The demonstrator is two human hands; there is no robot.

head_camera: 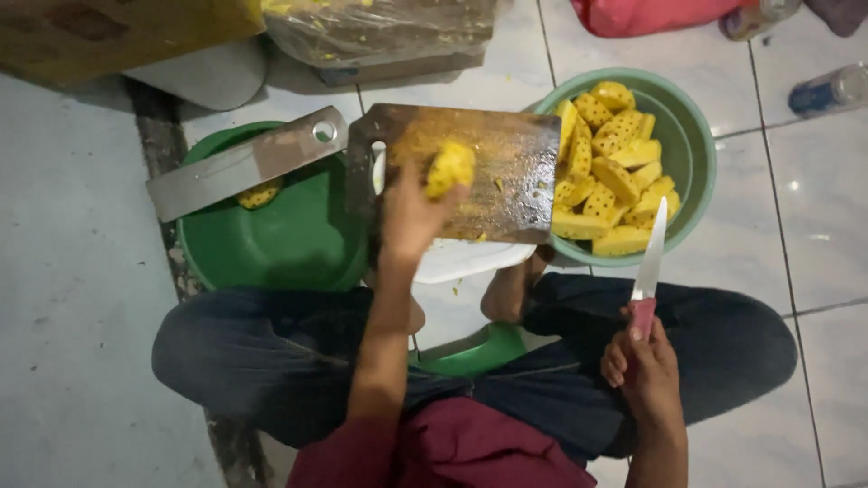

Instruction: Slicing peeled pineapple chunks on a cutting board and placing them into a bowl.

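- I am seeing the left hand (409, 217) reaching forward over the cutting board (488, 172), fingers wrapped around a yellow pineapple piece (449, 168) and holding it just above the wet, dark board.
- The right hand (644, 366) is gripping a pink-handled knife (648, 267) in a closed fist, blade pointing up and away, tip lying over the rim of the light green basin (696, 154).
- That basin is sitting to the right of the board, touching its edge, and holding a pile of peeled pineapple chunks (610, 167).
- A dark green basin (280, 239) is sitting left of the board, with a cleaver (246, 163) lying across its rim and one yellow scrap (258, 194) showing under the blade.
- The board is resting on a white container (470, 258) between my knees.
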